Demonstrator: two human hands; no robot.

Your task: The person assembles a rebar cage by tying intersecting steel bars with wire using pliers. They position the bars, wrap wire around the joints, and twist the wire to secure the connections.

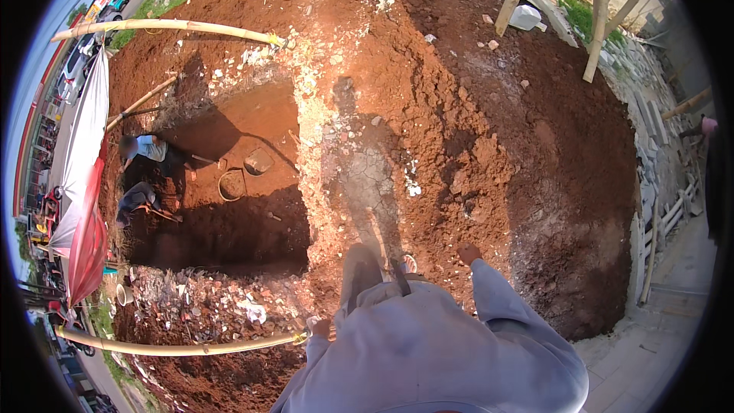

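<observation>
My left hand [321,328] hangs low by my side with its fingers curled. A small pale bit shows at its fingertips, and I cannot make out what it is. In the picture it lies beside the end of a bamboo pole [191,347]; whether they touch I cannot tell. My right hand [468,253] is out to the right over the loose red soil [459,176], closed, with nothing seen in it. Below me, between the two hands, a grey trouser leg [359,269] stands on the ground. A small reddish-white thing [410,263] beside it is partly hidden.
To the left is a deep rectangular pit [252,237] with two people and two round containers [232,184] in it. Another bamboo pole [168,24] lies at its far side. A white-and-red sheet [86,206] hangs beyond. Bamboo posts [599,23] stand far right, near stacked rubble.
</observation>
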